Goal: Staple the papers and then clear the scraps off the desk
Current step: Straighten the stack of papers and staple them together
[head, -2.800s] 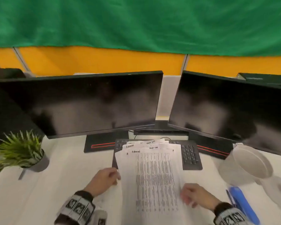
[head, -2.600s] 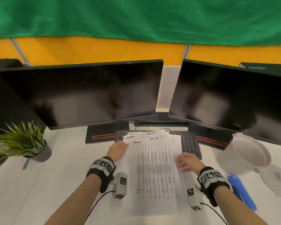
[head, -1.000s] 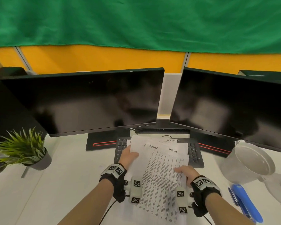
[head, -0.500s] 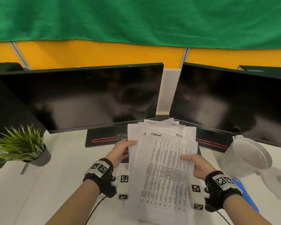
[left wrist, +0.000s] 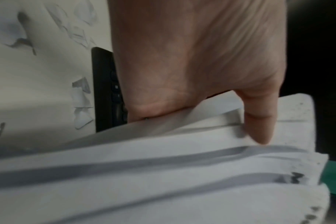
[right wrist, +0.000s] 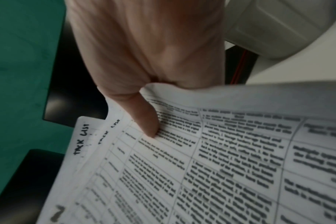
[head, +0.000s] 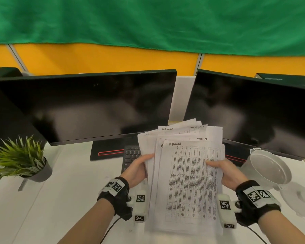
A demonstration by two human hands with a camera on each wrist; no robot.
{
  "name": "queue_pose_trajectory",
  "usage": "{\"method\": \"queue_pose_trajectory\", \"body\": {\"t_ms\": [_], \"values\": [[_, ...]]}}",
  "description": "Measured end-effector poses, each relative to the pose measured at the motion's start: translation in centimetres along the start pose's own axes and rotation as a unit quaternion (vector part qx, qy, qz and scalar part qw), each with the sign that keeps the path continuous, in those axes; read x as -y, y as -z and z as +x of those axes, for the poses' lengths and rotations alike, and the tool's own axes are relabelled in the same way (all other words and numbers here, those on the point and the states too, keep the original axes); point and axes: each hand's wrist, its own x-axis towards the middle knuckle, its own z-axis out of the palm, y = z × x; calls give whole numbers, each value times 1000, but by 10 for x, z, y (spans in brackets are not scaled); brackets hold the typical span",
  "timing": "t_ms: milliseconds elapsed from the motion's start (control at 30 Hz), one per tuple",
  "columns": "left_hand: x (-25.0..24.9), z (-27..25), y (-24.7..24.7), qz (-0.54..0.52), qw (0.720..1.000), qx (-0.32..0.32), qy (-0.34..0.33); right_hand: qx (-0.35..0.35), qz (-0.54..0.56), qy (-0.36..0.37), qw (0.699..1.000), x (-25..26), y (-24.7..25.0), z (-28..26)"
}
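Both hands, left (head: 136, 170) and right (head: 226, 173), grip the fanned papers (head: 185, 176) by their side edges, thumbs clamped on top. Held upright off the desk (head: 60, 199), the uneven sheets can probably be squared before stapling.

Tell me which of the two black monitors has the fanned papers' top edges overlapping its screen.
The left black monitor: the white printed papers poke up over its lower right corner. The right black monitor stands apart.

White bench (head: 63, 199). On it: potted plant (head: 23, 161) far left, two monitor stands (head: 109, 152) at the back, black keyboard (head: 130, 157) in the middle, torn scraps (left wrist: 81, 103) just beside the keyboard's left edge, tipped white bin (head: 268, 169) and round lid (head: 299, 196) at right.
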Motion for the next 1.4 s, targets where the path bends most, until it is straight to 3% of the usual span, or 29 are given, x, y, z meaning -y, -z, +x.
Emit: {"method": "queue_pose_trajectory", "body": {"t_ms": [67, 133, 267, 400, 567, 733, 867, 933, 1000, 1067, 1167, 1267, 1400], "values": [[2, -1, -2, -5, 1000, 27, -4, 1, 1, 9, 1000, 4, 2, -2], [2, -2, -5, 53, 998, 28, -11, 11, 1, 14, 1000, 8, 1, -4], [-6, 1, -17, 178, 979, -90, -50, 17, 5, 29, 999, 15, -5, -7], [-21, -5, -34, 181, 958, -176, -133, -15, -3, 86, 996, 21, -14, -16], [-33, -23, -53, 233, 910, -178, -292, -127, -77, 226, 963, 18, -39, -39], [-19, -34, -60, 258, 875, -218, -346, -121, -11, 260, 958, -6, -55, -40], [-9, -36, -46, 235, 888, -234, -319, -92, 12, 258, 962, -17, -50, -37], [-10, -37, -43, 235, 900, -213, -300, -94, -28, 247, 964, -18, -46, -38], [-13, -36, -42, 194, 915, -198, -293, -107, -89, 241, 961, -15, -43, -40], [-20, -33, -41, 128, 939, -178, -265, -107, -64, 239, 963, -8, -42, -42], [-29, -31, -41, 108, 961, -149, -205, -42, -92, 242, 965, 5, -39, -47], [-39, -33, -44, 203, 939, -168, -223, 4, -107, 237, 966, 11, -37, -47], [-48, -30, -32, 200, 944, -107, -241, 51, -31, 198, 978, 18, -30, -41]]}}
